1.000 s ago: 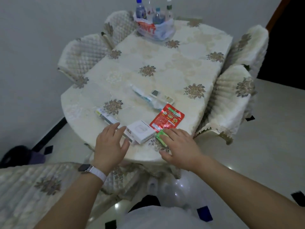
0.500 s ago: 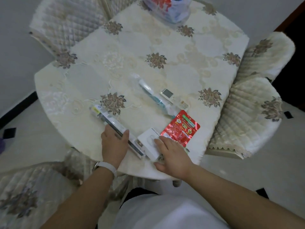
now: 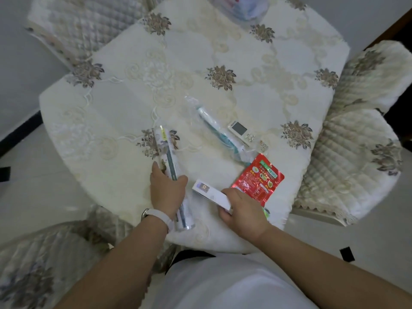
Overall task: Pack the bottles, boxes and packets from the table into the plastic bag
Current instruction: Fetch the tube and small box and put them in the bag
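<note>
My left hand (image 3: 167, 191) grips a long narrow box (image 3: 167, 152) near the table's front edge, its far end pointing away from me. My right hand (image 3: 242, 208) holds a small white box (image 3: 209, 192), tilted up off the cloth. A red foil packet (image 3: 259, 178) lies flat just right of that box, and a bit of green packet (image 3: 265, 211) shows under my right hand. Farther in lies a clear-wrapped toothbrush (image 3: 217, 130). The plastic bag (image 3: 240, 7) with bottles stands at the far end, cut off by the top edge.
A white remote with a small screen (image 3: 243, 132) lies beside the toothbrush. The table (image 3: 111, 103) wears a cream embroidered cloth. Covered chairs stand at the right (image 3: 361, 152), the far left (image 3: 84, 25) and the near left (image 3: 44, 259).
My left hand has closed on the long box and swung it to point away from me. My right hand has picked up the white box. The view has tilted down and closer.
</note>
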{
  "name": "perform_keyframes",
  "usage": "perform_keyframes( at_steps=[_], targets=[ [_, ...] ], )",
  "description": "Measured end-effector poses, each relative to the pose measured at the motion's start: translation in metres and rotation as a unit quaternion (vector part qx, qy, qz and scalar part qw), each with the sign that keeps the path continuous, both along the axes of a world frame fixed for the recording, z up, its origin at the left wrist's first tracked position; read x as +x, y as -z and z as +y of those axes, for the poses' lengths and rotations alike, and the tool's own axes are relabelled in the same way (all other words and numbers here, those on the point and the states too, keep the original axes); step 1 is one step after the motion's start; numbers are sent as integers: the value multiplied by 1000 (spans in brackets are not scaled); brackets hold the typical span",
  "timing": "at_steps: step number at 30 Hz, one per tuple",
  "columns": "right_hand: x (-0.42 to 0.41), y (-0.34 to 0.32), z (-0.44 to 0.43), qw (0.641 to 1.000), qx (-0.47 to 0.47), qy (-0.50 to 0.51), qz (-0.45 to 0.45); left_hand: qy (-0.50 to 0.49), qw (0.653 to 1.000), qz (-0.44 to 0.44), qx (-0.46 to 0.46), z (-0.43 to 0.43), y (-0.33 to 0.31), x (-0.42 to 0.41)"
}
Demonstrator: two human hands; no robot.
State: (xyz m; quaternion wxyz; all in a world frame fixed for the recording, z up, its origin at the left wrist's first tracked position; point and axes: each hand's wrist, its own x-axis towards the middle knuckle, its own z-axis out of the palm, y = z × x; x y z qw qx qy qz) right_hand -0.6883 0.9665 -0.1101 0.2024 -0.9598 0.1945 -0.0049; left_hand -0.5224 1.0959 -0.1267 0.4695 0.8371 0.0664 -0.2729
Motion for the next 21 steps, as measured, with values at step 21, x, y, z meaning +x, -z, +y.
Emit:
perform_keyframes(
  at_steps=[21],
  targets=[
    [-134,-69,-64,962,93,240,-93,151,965,-42,-210,-115,-107,-116]
  ],
)
